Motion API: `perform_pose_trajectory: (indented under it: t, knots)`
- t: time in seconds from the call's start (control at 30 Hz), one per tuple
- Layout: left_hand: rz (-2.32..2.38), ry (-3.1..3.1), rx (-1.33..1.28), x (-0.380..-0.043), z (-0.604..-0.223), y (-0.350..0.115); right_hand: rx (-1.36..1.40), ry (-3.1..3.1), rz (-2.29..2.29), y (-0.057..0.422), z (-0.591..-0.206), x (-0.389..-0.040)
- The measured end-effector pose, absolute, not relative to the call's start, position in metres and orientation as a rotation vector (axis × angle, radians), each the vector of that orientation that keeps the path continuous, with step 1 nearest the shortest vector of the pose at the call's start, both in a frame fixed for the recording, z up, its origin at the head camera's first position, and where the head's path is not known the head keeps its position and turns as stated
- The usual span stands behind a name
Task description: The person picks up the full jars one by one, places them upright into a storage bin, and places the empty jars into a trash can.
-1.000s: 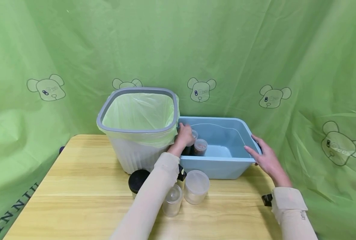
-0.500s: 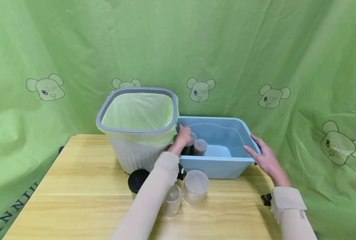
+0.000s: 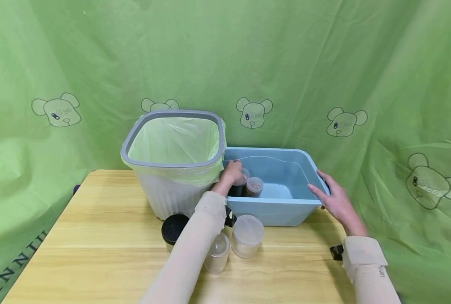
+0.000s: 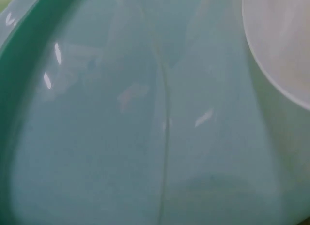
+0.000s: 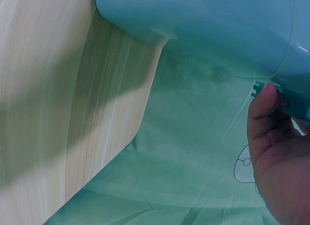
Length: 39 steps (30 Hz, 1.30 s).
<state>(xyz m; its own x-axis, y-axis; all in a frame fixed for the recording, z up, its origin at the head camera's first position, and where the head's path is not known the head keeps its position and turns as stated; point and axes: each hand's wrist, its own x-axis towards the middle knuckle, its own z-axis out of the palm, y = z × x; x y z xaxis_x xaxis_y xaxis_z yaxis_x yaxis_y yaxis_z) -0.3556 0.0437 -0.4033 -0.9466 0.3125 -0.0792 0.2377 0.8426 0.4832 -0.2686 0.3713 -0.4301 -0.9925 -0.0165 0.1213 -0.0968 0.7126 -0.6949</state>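
My left hand (image 3: 231, 174) reaches into the left end of a light blue plastic basin (image 3: 271, 202). Its fingers are curled at a clear-topped jar (image 3: 243, 174) that looks dark lower down and appears gripped; hand and basin wall partly hide it. Touching or close to it, a second clear-lidded jar (image 3: 254, 187) with brownish contents stands upright in the basin. At the basin's right end my right hand (image 3: 337, 198) grips the rim, thumb on the inner side and fingers outside. In the right wrist view the thumb of the right hand (image 5: 281, 152) presses on the basin's edge.
Left of the basin stands a white bin with a grey rim (image 3: 172, 164) and a pale green liner. In front are a wide clear tub (image 3: 247, 237), a clear jar (image 3: 217, 253) and a black-lidded jar (image 3: 174, 228) on the wooden table (image 3: 96, 236). Green cloth hangs behind.
My left hand and the jar top beside it have shifted slightly toward me inside the basin. My right hand stays on the rim, and the basin has hardly moved.
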Motion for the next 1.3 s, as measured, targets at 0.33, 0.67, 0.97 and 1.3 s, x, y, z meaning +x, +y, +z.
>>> perform_pose_trajectory:
  t: [0.33,0.67,0.97,1.3]
  knots:
    - [0.751,2.842,0.512,-0.355,-0.405,0.042,0.087,-2.804,1.146,0.371,-0.431,-0.269]
    - [0.755,2.841,0.503,-0.364,-0.416,0.046,0.085,-2.804,1.158,0.371,-0.431,-0.269]
    - [0.745,2.804,0.555,-0.372,-0.419,0.046,0.078,-2.802,1.166,0.371,-0.432,-0.268]
    - [0.731,2.810,0.563,-0.357,-0.406,0.044,0.089,-2.789,1.145,0.371,-0.432,-0.268]
